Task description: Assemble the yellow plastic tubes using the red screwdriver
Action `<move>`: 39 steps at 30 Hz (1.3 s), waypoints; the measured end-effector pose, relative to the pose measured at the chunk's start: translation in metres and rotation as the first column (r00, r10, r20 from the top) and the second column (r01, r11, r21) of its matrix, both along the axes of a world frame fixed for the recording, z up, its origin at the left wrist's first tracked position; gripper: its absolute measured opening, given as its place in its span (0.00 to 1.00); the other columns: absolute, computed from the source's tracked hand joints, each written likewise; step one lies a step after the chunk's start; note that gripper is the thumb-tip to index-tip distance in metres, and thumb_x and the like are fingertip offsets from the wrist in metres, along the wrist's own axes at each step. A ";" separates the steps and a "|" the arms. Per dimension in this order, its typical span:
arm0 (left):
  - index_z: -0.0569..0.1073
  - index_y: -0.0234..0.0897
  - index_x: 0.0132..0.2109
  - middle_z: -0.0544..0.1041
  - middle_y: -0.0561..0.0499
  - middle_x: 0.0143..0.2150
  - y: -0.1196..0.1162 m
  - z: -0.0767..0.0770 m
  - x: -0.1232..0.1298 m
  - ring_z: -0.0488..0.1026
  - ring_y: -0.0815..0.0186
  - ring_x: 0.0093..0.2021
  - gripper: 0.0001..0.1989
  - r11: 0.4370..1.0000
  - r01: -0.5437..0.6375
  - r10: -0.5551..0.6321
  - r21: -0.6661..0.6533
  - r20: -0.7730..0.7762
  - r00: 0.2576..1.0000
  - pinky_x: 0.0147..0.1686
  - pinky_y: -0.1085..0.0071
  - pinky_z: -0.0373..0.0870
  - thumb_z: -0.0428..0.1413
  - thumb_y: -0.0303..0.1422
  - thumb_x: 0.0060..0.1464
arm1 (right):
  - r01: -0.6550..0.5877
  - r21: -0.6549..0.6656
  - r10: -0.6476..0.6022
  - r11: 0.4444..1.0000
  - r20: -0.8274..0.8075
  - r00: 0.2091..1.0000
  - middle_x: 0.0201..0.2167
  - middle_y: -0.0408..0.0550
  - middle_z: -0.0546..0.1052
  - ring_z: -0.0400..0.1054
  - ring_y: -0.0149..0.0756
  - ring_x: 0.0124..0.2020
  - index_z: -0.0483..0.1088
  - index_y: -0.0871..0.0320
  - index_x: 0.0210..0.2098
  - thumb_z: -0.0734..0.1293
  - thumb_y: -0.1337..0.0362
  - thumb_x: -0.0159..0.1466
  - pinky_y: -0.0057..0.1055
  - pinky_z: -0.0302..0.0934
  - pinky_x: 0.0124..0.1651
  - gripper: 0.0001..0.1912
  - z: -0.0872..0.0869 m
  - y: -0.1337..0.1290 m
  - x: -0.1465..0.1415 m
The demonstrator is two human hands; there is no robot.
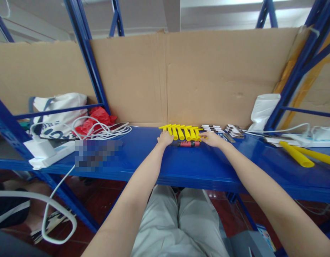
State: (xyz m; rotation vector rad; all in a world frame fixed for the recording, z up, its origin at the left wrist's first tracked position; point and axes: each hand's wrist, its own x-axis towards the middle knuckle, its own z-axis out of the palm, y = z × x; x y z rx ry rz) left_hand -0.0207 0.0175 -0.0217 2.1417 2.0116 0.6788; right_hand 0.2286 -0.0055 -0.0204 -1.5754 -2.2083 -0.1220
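Several yellow tube-like pieces [181,132] lie side by side in a row on the blue table [143,157], near the cardboard wall. At the left end of the row, my left hand [165,138] touches the pieces, its fingers bent over them. My right hand [209,139] is at the right end, fingers closed together against the last piece. Whether either hand grips a single piece is too small to tell. Just in front of the row, between my hands, lies a red and black screwdriver [189,144].
Small black and white parts [211,128] sit right of the row. Larger yellow tubes [297,154] lie at the right beside a white power strip. A white cable bundle, red plastic bag [96,119] and cloth bag [64,114] are at the left. A person's leg shows lower left.
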 end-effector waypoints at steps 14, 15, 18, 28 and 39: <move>0.71 0.36 0.58 0.69 0.39 0.64 -0.001 0.001 0.001 0.63 0.54 0.65 0.22 1.000 -0.014 0.014 0.009 -0.012 1.000 0.61 0.51 0.60 0.47 0.33 0.59 | -0.018 0.040 0.018 0.999 0.009 1.000 0.45 0.49 0.80 0.76 0.40 0.46 0.78 0.55 0.46 0.65 0.71 0.61 0.35 0.68 0.52 0.17 -0.004 0.000 -0.003; 0.71 0.36 0.57 0.69 0.39 0.63 -0.001 0.001 0.001 0.63 0.53 0.65 0.21 1.000 -0.015 0.015 0.011 -0.015 1.000 0.62 0.50 0.59 0.47 0.33 0.59 | -0.026 0.045 0.026 0.999 0.008 1.000 0.45 0.48 0.80 0.76 0.40 0.45 0.79 0.55 0.46 0.65 0.71 0.61 0.35 0.69 0.51 0.17 -0.004 0.000 -0.004; 0.72 0.37 0.57 0.69 0.40 0.63 -0.001 0.001 0.002 0.63 0.53 0.65 0.21 1.000 0.002 -0.002 0.026 -0.014 1.000 0.63 0.47 0.56 0.46 0.31 0.58 | -0.023 0.030 0.023 0.999 0.001 1.000 0.45 0.50 0.80 0.76 0.40 0.45 0.78 0.55 0.47 0.65 0.71 0.61 0.36 0.69 0.51 0.17 -0.003 0.000 -0.005; 0.72 0.44 0.58 0.70 0.48 0.63 -0.013 0.004 0.014 0.61 0.56 0.66 0.23 0.987 0.107 -0.103 0.124 -0.032 0.994 0.66 0.48 0.52 0.49 0.28 0.56 | -0.008 0.021 0.007 1.000 0.033 0.999 0.49 0.51 0.79 0.75 0.41 0.49 0.78 0.58 0.47 0.64 0.73 0.60 0.36 0.67 0.55 0.19 0.000 -0.002 -0.004; 0.77 0.47 0.52 0.73 0.51 0.61 -0.015 0.002 0.018 0.64 0.55 0.63 0.20 0.959 0.243 -0.231 0.146 -0.092 0.969 0.63 0.50 0.57 0.51 0.28 0.55 | 0.329 0.055 -0.333 0.943 0.126 0.934 0.44 0.56 0.80 0.75 0.47 0.47 0.79 0.57 0.45 0.61 0.66 0.63 0.38 0.66 0.48 0.17 0.046 -0.019 0.038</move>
